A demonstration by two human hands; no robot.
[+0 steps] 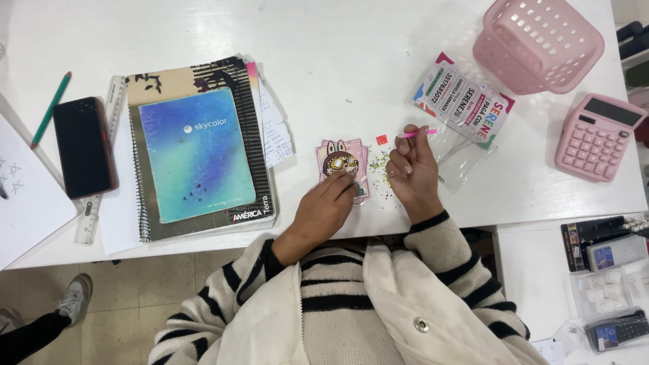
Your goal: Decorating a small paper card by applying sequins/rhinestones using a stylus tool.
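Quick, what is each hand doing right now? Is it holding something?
Left hand: holds nothing, fingers pressing on the small pink picture card.
Right hand: closed around a thin pink pen.

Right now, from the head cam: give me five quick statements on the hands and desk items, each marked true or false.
1. The right hand holds a pink pen-like tool. True.
2. The left hand rests on the calculator. False: its fingers touch the small pink character card; the pink calculator lies far to the right.
3. The pink basket is tipped over. True.
4. The black phone lies on the notebook. False: it lies left of the spiral notebook.
5. Tiny beads are scattered between the hands. True.
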